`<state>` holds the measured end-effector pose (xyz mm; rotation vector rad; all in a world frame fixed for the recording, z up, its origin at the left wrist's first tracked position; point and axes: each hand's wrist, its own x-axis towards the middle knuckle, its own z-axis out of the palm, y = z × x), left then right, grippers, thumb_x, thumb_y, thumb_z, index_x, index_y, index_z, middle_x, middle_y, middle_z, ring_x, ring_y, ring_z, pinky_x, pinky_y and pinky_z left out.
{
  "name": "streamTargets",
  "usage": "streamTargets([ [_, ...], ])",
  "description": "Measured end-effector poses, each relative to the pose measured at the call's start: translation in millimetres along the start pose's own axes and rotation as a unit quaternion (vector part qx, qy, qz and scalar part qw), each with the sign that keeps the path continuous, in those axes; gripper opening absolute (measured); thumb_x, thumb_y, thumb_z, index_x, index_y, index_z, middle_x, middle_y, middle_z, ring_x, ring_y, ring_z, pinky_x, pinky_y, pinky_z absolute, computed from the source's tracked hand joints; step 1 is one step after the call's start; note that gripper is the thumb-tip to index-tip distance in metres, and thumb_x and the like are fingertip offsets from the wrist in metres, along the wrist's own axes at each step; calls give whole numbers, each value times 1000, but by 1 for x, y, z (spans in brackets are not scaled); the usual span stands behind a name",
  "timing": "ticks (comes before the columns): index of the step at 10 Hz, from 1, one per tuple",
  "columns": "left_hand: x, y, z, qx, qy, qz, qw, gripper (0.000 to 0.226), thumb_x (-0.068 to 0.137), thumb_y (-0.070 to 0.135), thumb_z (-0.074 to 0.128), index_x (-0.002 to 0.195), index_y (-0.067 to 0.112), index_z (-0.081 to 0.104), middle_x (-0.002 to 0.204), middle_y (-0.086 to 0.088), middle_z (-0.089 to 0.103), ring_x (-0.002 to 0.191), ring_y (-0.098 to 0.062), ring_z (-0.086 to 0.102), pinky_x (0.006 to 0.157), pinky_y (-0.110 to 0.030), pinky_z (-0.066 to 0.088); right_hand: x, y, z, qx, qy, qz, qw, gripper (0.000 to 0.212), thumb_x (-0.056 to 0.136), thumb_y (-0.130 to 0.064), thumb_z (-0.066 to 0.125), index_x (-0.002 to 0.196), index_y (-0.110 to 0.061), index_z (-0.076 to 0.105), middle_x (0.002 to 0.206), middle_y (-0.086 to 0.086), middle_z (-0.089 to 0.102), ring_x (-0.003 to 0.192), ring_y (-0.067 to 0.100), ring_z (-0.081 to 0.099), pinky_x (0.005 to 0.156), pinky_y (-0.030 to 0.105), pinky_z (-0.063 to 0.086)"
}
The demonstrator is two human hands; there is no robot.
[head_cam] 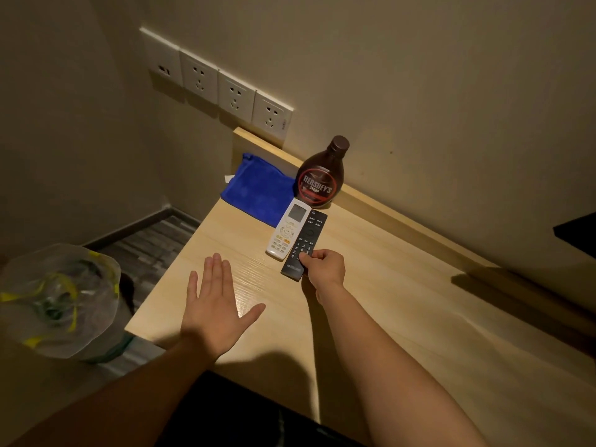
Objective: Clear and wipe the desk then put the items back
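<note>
A light wooden desk (403,317) runs along the wall. My right hand (324,267) grips the near end of a black remote (304,241) that lies flat on the desk. A white remote (288,231) lies right beside it on the left, touching it. Behind both stands a brown Hershey's syrup bottle (321,177), upright against the desk's raised back edge. A folded blue cloth (259,193) lies at the far left corner. My left hand (217,301) hovers flat over the desk's left part, fingers spread, holding nothing.
A bin lined with a clear plastic bag (58,301) stands on the floor left of the desk. Several wall sockets (219,88) sit above the far corner. A dark object (577,232) juts in at the right edge.
</note>
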<state>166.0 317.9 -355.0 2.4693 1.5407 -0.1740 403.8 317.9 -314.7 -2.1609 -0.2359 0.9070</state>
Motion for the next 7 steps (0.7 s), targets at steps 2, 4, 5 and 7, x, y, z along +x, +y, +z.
streamTargets([
  [2,1,2,-2,17,-22,-5,1000,119,85,93,1,161,2,-4,173,-18,-7,162,-33,-4,129,-56,-2,1,-1,0,-35,12,-37,999,32,93,-23,77,121,-11,70,95,1,73,86,17,70,81,36,60],
  [4,-1,3,-8,-25,-16,10,1000,117,87,87,21,159,-6,26,170,-25,21,159,-39,22,126,-61,17,2,-1,0,-33,4,-44,999,30,95,-21,74,122,-9,72,84,-8,70,80,11,68,79,34,59],
  [5,-2,5,-12,-38,-12,19,999,116,86,84,23,156,-9,34,167,-28,27,156,-42,29,124,-63,25,-6,-2,-5,-25,0,-36,999,41,94,-24,76,131,-7,67,96,4,75,91,21,71,93,43,59],
  [7,1,6,-36,-14,-96,-21,995,133,68,88,-31,167,7,8,176,-15,-1,163,-30,1,129,-50,4,-36,2,-25,-156,-13,-82,984,65,93,-43,73,146,-10,55,130,9,68,117,24,64,97,35,51],
])
